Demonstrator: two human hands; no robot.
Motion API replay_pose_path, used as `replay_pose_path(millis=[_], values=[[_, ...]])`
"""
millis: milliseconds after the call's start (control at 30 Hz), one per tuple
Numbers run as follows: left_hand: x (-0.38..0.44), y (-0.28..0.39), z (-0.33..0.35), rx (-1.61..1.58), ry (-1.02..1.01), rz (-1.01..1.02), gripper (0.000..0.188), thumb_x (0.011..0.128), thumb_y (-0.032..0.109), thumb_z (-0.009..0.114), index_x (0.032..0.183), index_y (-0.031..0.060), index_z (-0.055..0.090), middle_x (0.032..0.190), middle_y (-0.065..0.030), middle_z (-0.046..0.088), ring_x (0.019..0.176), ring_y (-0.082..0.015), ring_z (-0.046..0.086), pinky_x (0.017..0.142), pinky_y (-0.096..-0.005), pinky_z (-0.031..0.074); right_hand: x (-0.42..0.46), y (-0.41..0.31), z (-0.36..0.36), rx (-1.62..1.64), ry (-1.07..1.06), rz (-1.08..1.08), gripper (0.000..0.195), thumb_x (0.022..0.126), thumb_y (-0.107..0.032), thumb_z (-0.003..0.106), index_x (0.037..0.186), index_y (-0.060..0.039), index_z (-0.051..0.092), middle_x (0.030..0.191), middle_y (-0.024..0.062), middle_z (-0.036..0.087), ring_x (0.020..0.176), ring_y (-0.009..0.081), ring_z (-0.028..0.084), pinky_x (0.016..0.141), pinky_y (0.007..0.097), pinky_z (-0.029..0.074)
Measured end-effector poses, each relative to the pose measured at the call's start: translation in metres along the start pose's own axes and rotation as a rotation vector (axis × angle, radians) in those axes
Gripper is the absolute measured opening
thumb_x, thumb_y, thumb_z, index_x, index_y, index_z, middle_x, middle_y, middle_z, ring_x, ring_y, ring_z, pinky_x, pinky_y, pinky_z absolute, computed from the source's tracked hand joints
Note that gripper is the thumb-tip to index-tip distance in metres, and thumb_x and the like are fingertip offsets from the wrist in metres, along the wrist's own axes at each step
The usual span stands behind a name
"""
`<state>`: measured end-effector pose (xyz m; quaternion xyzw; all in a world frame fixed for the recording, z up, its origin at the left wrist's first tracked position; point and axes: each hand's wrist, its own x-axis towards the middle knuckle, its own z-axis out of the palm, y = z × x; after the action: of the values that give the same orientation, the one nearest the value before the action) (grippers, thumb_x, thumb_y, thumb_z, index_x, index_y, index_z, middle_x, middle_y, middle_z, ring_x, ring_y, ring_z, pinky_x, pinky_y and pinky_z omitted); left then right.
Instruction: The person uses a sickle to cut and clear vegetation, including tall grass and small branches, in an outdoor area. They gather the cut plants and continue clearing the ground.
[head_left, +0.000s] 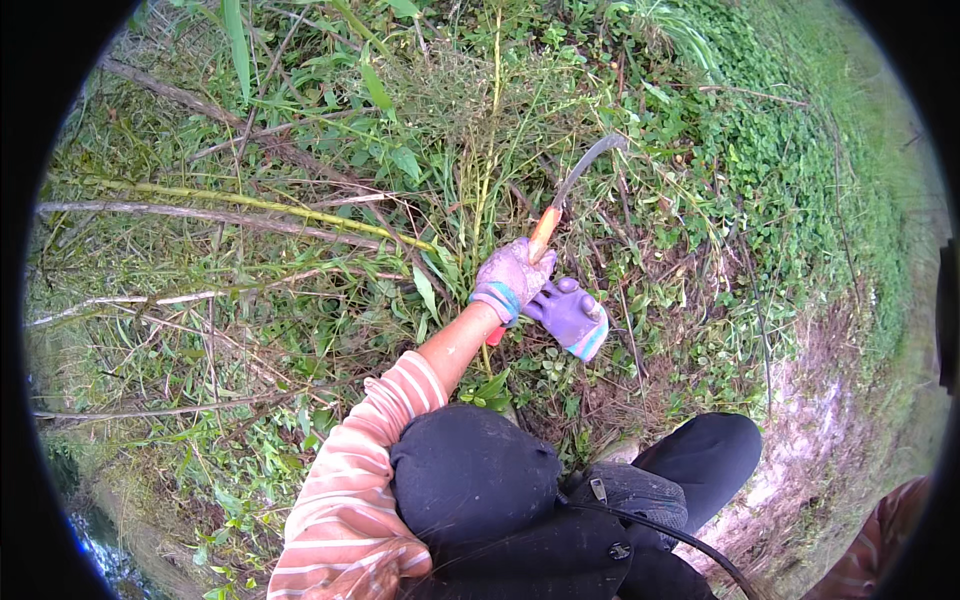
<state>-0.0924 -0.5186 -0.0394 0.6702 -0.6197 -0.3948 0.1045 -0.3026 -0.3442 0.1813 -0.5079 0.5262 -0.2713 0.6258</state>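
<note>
My left hand (516, 277), in a dirty lilac glove with a striped cuff, is closed on the orange handle of a sickle (583, 169). The curved grey blade points up and to the right over weeds, and the red handle end shows below the wrist. Beside the fingers, a purple coated glove (568, 316) hangs or lies with its striped cuff towards the lower right; it looks empty, and whether my left hand grips it too is unclear. My right hand is out of view; only a striped sleeve (874, 540) shows at the lower right.
Upright green weed stems (487, 165) stand just beyond my left hand. Long woody branches (217, 217) cross the growth on the left. Low leafy plants (757, 172) cover the ground on the right. My dark-trousered knees (476, 472), a zipped pouch (637, 495) and a black cable (675, 534) are below.
</note>
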Motion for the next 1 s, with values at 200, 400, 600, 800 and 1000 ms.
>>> replay_pose_path(millis=[200, 400, 600, 800, 1000], values=[[-0.006, 0.009, 0.0, -0.177, -0.031, -0.028, 0.04, 0.082, 0.043, 0.057, 0.089, 0.0041, 0.061, 0.076, -0.0166, 0.065, 0.074, -0.0343, 0.064, 0.068, -0.0422, 0.051, 0.001, 0.022, 0.024, 0.02, 0.117, 0.032, 0.063, 0.094, -0.049, 0.033, 0.142, -0.0089, 0.023, 0.147, 0.0171, 0.019, 0.137, 0.0325, 0.019, 0.113, 0.0457, 0.013], [-0.003, 0.007, -0.012, -0.132, 0.035, -0.026, 0.039, 0.082, 0.042, 0.056, 0.09, 0.004, 0.06, 0.08, -0.02, 0.063, 0.077, -0.0374, 0.061, 0.07, -0.0437, 0.049, -0.005, 0.037, 0.033, 0.051, 0.132, 0.047, 0.062, 0.094, -0.048, 0.033, 0.141, -0.0091, 0.024, 0.147, 0.0166, 0.02, 0.137, 0.032, 0.019, 0.113, 0.0455, 0.013], [0.001, 0.014, -0.006, -0.196, -0.013, -0.029, 0.043, 0.081, 0.045, 0.058, 0.091, 0.0036, 0.06, 0.082, -0.0207, 0.063, 0.078, -0.0378, 0.061, 0.068, -0.0433, 0.049, -0.009, 0.037, 0.032, 0.01, 0.156, 0.073, 0.061, 0.094, -0.048, 0.033, 0.141, -0.0093, 0.024, 0.147, 0.0162, 0.021, 0.137, 0.0315, 0.02, 0.113, 0.0454, 0.014], [0.005, -0.003, -0.011, -0.174, 0.015, -0.027, 0.042, 0.082, 0.045, 0.056, 0.091, 0.0034, 0.059, 0.082, -0.0199, 0.064, 0.079, -0.0357, 0.062, 0.07, -0.0425, 0.049, -0.01, 0.041, 0.031, 0.006, 0.09, 0.087, 0.06, 0.094, -0.047, 0.034, 0.141, -0.0095, 0.025, 0.146, 0.0157, 0.022, 0.136, 0.031, 0.021, 0.113, 0.0452, 0.014], [-0.006, 0.014, -0.017, -0.172, -0.021, -0.016, 0.041, 0.081, 0.044, 0.058, 0.094, 0.0055, 0.059, 0.081, -0.0177, 0.065, 0.077, -0.0361, 0.063, 0.07, -0.0426, 0.049, 0.022, 0.036, 0.025, -0.035, 0.023, 0.031, 0.06, 0.094, -0.047, 0.034, 0.14, -0.0097, 0.026, 0.146, 0.0153, 0.023, 0.136, 0.0306, 0.021, 0.113, 0.045, 0.014]])
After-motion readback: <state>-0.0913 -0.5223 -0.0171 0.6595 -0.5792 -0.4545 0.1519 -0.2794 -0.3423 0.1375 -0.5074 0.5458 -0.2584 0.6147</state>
